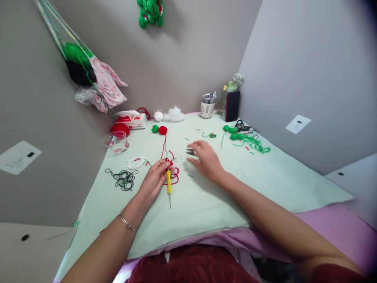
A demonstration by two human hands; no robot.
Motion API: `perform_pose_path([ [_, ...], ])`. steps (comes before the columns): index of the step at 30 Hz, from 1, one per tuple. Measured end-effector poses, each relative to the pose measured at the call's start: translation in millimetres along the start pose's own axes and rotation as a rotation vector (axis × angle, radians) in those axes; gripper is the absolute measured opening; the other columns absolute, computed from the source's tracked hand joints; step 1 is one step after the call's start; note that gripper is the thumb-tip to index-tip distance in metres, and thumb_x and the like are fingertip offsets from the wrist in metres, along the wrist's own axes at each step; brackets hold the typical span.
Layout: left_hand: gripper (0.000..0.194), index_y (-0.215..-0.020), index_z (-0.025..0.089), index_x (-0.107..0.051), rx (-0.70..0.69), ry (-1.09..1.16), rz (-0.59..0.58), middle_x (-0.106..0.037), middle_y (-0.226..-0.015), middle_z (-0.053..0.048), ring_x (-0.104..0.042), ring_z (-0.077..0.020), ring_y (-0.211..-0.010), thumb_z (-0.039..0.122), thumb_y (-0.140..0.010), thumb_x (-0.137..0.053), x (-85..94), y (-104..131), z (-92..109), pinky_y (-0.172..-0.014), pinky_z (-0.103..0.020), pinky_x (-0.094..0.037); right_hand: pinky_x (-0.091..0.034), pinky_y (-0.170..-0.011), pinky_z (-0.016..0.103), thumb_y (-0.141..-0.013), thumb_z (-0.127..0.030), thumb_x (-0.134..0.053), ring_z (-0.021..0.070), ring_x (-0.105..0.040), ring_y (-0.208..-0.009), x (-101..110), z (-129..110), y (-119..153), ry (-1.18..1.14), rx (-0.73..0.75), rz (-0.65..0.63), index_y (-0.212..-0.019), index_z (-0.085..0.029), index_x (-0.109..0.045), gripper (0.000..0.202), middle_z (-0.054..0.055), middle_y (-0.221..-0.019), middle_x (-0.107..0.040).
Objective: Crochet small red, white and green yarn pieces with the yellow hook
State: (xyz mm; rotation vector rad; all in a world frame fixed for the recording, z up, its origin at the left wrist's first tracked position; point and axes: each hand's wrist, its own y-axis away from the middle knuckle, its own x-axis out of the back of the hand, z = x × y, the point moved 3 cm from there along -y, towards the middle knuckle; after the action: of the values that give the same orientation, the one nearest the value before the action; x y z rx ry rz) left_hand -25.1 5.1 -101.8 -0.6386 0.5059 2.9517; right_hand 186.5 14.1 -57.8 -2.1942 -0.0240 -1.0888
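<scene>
Pinched in my left hand (156,175) is a small red crocheted piece (169,162), together with a crochet hook. The hook's yellow handle (169,181) points down toward me. Loose red yarn (175,177) lies beside and under these fingers. To the right, my right hand (206,157) curls around small dark snips (191,151); their blades point left between thumb and fingers, and the grip end is hidden. Red and green strands run from the left hand up to a red yarn ball (163,130). A green bundle (154,129) sits beside that ball.
Dark cord (122,180) lies tangled at left, near a white ring (136,163) and clear tub (118,145). Behind are a tissue box (135,120), white stuffing (174,114), pen can (207,106) and phone (232,106). Green yarn pieces (250,141) and black-handled scissors (242,125) lie at right.
</scene>
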Motion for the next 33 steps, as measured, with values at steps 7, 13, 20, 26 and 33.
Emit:
perform_pose_path([
  [7, 0.038, -0.134, 0.018, -0.065, -0.045, 0.062, -0.029, -0.068, -0.134, -0.012, -0.070, -0.0271, -0.111, 0.036, -0.101, -0.069, -10.7, 7.3, -3.7, -0.092, -0.049, -0.062, -0.059, -0.075, 0.028, -0.103, -0.013, -0.055, 0.0160, -0.065, -0.078, -27.7, -72.1, 18.4, 0.138, 0.702, -0.046, -0.096, -0.019, -0.076, 0.023, 0.004, -0.084, -0.072],
  [13, 0.027, -0.106, 0.025, -0.076, -0.057, 0.161, -0.101, -0.075, -0.103, -0.002, -0.072, -0.0198, -0.094, 0.027, -0.082, -0.088, -31.2, 46.3, 5.4, -0.080, -0.027, -0.059, -0.059, -0.086, 0.037, -0.104, -0.010, -0.046, 0.0212, -0.069, -0.091, 8.5, -76.6, 19.5, 0.221, 0.742, 0.103, -0.113, -0.020, -0.071, 0.029, 0.011, -0.100, -0.076],
  [20, 0.030, -0.094, 0.024, -0.079, -0.011, 0.205, -0.162, -0.072, -0.093, -0.002, -0.068, -0.0153, -0.081, 0.035, -0.072, -0.095, -47.2, 93.0, 12.9, -0.074, -0.023, -0.059, -0.064, -0.081, 0.029, -0.102, -0.012, -0.059, 0.0199, -0.077, -0.104, 41.4, -98.7, 44.9, -0.115, 0.493, 0.171, -0.129, -0.023, -0.069, 0.032, 0.012, -0.123, -0.078],
  [26, 0.031, -0.089, 0.024, -0.080, -0.044, 0.050, -0.218, -0.068, -0.083, -0.002, -0.064, -0.0153, -0.072, 0.044, -0.072, -0.096, -58.8, 114.9, 18.2, -0.076, -0.028, -0.058, -0.066, -0.078, 0.035, -0.106, -0.028, -0.059, 0.0212, -0.078, -0.089, 53.3, -103.8, 56.9, -0.716, 0.041, 0.257, -0.118, -0.032, -0.079, 0.024, 0.006, -0.098, -0.082],
  [33, 0.024, -0.081, 0.025, -0.074, -0.204, -0.174, -0.166, -0.066, -0.075, -0.001, -0.064, -0.0180, -0.069, 0.042, -0.076, -0.091, -57.3, 114.0, 16.5, -0.075, -0.031, -0.053, -0.064, -0.071, 0.033, -0.096, -0.039, -0.075, 0.0197, -0.074, -0.078, 39.6, -102.2, 62.7, -0.912, -0.243, 0.313, -0.100, -0.029, -0.083, 0.013, 0.004, -0.089, -0.079],
])
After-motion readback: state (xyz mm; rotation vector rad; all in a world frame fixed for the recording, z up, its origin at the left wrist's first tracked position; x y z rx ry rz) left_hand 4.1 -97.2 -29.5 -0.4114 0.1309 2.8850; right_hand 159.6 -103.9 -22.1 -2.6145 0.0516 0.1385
